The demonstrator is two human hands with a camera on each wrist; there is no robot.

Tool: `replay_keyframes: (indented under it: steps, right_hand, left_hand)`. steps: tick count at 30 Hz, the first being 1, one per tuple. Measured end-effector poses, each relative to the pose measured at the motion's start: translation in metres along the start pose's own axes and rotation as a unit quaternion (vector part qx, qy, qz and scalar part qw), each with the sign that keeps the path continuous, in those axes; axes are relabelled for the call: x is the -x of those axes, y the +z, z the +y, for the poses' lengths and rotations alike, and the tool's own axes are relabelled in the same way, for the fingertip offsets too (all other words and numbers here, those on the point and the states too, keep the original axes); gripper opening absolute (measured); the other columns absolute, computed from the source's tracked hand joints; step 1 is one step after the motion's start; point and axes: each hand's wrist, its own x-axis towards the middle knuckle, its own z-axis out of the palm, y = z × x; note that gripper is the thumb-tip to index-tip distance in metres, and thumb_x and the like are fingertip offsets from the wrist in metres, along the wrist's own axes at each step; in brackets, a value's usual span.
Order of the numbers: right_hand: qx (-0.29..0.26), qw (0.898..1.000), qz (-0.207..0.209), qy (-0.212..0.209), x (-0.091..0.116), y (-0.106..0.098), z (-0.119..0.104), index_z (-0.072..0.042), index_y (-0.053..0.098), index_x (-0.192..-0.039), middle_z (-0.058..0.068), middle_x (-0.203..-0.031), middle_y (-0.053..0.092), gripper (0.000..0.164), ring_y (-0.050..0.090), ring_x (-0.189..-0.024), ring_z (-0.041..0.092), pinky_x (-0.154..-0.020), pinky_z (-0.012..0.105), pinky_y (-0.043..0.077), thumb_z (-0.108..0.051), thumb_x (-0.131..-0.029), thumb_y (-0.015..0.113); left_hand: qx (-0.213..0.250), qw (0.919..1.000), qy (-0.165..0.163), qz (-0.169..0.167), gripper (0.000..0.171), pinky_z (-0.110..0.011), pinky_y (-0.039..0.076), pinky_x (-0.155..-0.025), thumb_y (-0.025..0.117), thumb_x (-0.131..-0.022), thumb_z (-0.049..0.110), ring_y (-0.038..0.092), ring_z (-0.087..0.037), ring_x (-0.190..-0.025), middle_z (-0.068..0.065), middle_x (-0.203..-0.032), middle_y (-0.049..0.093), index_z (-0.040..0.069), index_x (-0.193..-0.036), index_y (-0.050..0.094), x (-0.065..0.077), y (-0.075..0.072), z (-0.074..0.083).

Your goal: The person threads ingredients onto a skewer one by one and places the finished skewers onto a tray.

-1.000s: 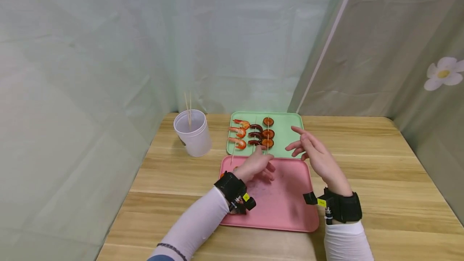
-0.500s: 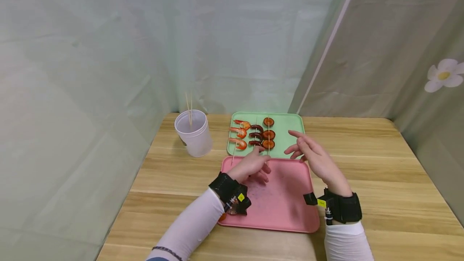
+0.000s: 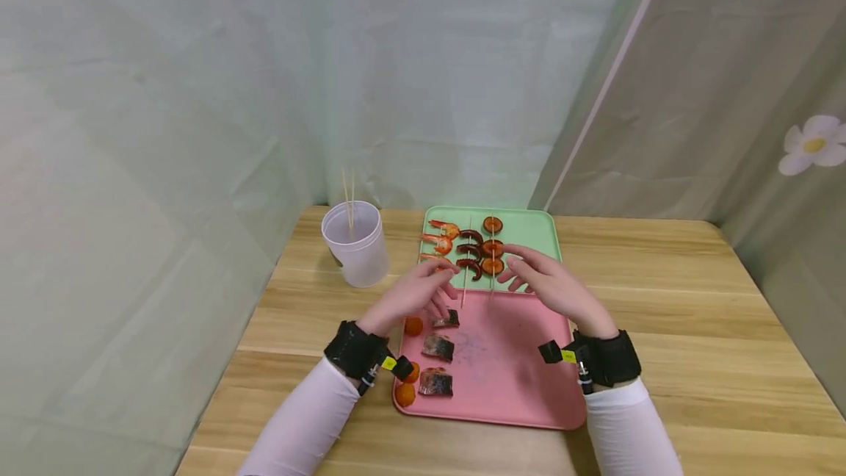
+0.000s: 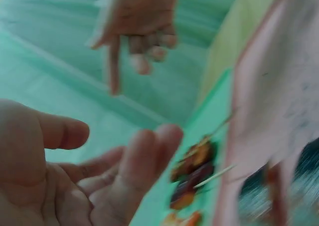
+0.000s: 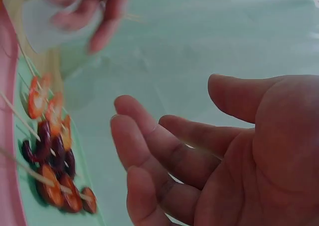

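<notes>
My left hand [image 3: 416, 292] hovers over the pink tray's far left corner with loosely bent fingers and nothing in it. Above the green tray's near right corner, my right hand [image 3: 558, 289] is likewise relaxed and holds nothing. Three skewers lie side by side on the green tray [image 3: 525, 226]: shrimp [image 3: 438, 243], partly hidden by the left hand, dark curled tentacle pieces [image 3: 470, 250] and round brown mushroom-like slices [image 3: 492, 248]. On the pink tray [image 3: 509, 388] rest dark-skinned fish pieces [image 3: 436, 382] and orange balls [image 3: 405, 394]. The right wrist view shows the skewered shrimp [image 5: 37, 99] closer up.
A white plastic bucket [image 3: 360, 259] with thin wooden sticks [image 3: 350, 197] stands left of the green tray. The wooden table [image 3: 687, 314] extends to both sides. Pale curtains [image 3: 436, 79] hang behind and beside it.
My left hand has moved left, away from the tentacle skewer, uncovering the fish pieces and orange balls. My right hand has shifted slightly left. The skewers lie as before.
</notes>
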Motion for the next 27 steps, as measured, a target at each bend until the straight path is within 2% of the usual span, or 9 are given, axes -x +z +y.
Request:
replay_keyframes:
  steps: [5, 8, 10, 13, 15, 17, 21, 24, 27]
  right_hand:
    - [-0.006, 0.999, -0.037, -0.008, -0.042, 0.01, -0.018, -0.011, 0.051, -0.158, 0.016, -0.122, 0.073, 0.052, 0.069, -0.108, 0.036, -0.096, 0.055, 0.052, -0.042, -0.116, 0.047]
    - [-0.008, 0.999, -0.037, -0.018, -0.073, 0.022, -0.03, -0.01, 0.057, -0.153, 0.019, -0.123, 0.072, 0.048, 0.069, -0.107, 0.036, -0.096, 0.053, 0.053, -0.039, -0.116, 0.048]
    - [-0.006, 0.999, -0.025, -0.025, -0.093, 0.032, -0.038, -0.009, 0.06, -0.15, 0.018, -0.123, 0.071, 0.045, 0.069, -0.106, 0.035, -0.093, 0.054, 0.053, -0.036, -0.117, 0.048]
    - [-0.004, 1.0, 0.011, -0.028, -0.123, 0.046, -0.045, -0.009, 0.064, -0.146, 0.015, -0.12, 0.072, 0.042, 0.068, -0.103, 0.03, -0.088, 0.052, 0.053, -0.034, -0.117, 0.047]
    - [-0.019, 0.999, 0.041, -0.025, -0.141, 0.057, -0.052, -0.008, 0.066, -0.143, 0.015, -0.119, 0.072, 0.04, 0.068, -0.103, 0.03, -0.087, 0.049, 0.054, -0.031, -0.117, 0.047]
    - [-0.03, 0.997, 0.069, -0.02, -0.158, 0.067, -0.059, -0.006, 0.069, -0.139, 0.018, -0.119, 0.073, 0.039, 0.069, -0.102, 0.031, -0.087, 0.044, 0.054, -0.029, -0.117, 0.047]
    - [-0.01, 0.995, 0.1, -0.021, -0.185, 0.083, -0.078, -0.005, 0.073, -0.133, 0.02, -0.117, 0.075, 0.036, 0.071, -0.099, 0.031, -0.086, 0.035, 0.053, -0.028, -0.115, 0.052]
    - [0.042, 0.994, 0.093, -0.027, -0.201, 0.092, -0.092, -0.007, 0.073, -0.133, 0.015, -0.114, 0.077, 0.037, 0.071, -0.094, 0.024, -0.081, 0.031, 0.051, -0.03, -0.114, 0.053]
    - [0.084, 0.994, 0.068, -0.034, -0.21, 0.099, -0.105, -0.008, 0.073, -0.134, 0.012, -0.113, 0.077, 0.039, 0.07, -0.094, 0.021, -0.08, 0.03, 0.051, -0.033, -0.114, 0.051]
  left_hand:
    - [0.087, 0.9939, 0.062, 0.028, 0.042, -0.027, 0.053, -0.056, 0.047, -0.116, 0.034, 0.068, -0.025, -0.069, -0.014, -0.097, 0.067, 0.0, -0.139, 0.06, 0.029, -0.04, 0.018]
    - [0.127, 0.9782, 0.118, 0.115, 0.042, -0.024, 0.049, -0.054, 0.046, -0.116, 0.034, 0.062, -0.017, -0.064, -0.008, -0.088, 0.064, -0.002, -0.133, 0.061, 0.043, -0.064, 0.026]
    - [0.133, 0.9588, 0.156, 0.197, 0.039, -0.023, 0.045, -0.052, 0.046, -0.117, 0.028, 0.058, -0.016, -0.062, -0.005, -0.085, 0.062, -0.005, -0.129, 0.06, 0.046, -0.082, 0.03]
    - [0.111, 0.9142, 0.193, 0.339, 0.034, -0.021, 0.044, -0.058, 0.047, -0.115, 0.021, 0.055, -0.015, -0.071, -0.004, -0.09, 0.058, -0.006, -0.131, 0.06, 0.042, -0.109, 0.029]
    - [0.07, 0.8855, 0.191, 0.418, 0.036, -0.022, 0.045, -0.073, 0.048, -0.114, 0.019, 0.055, -0.016, -0.089, -0.006, -0.105, 0.057, -0.002, -0.14, 0.059, 0.035, -0.127, 0.024]
    - [0.033, 0.8689, 0.167, 0.465, 0.044, -0.026, 0.044, -0.094, 0.047, -0.114, 0.023, 0.054, -0.02, -0.111, -0.01, -0.125, 0.055, 0.003, -0.152, 0.052, 0.027, -0.142, 0.013]
    - [0.007, 0.8911, 0.09, 0.445, 0.059, -0.035, 0.023, -0.125, 0.039, -0.116, 0.035, 0.032, -0.023, -0.154, -0.011, -0.168, 0.037, 0.009, -0.168, 0.031, 0.013, -0.163, -0.012]
    - [-0.01, 0.9143, 0.052, 0.402, 0.059, -0.039, 0.013, -0.13, 0.032, -0.117, 0.036, 0.019, -0.023, -0.162, -0.009, -0.175, 0.028, 0.005, -0.167, 0.033, 0.007, -0.168, -0.026]
    - [-0.027, 0.9259, 0.049, 0.374, 0.057, -0.041, 0.016, -0.129, 0.028, -0.117, 0.032, 0.023, -0.029, -0.16, -0.014, -0.172, 0.032, 0.0, -0.162, 0.041, 0.003, -0.166, -0.031]
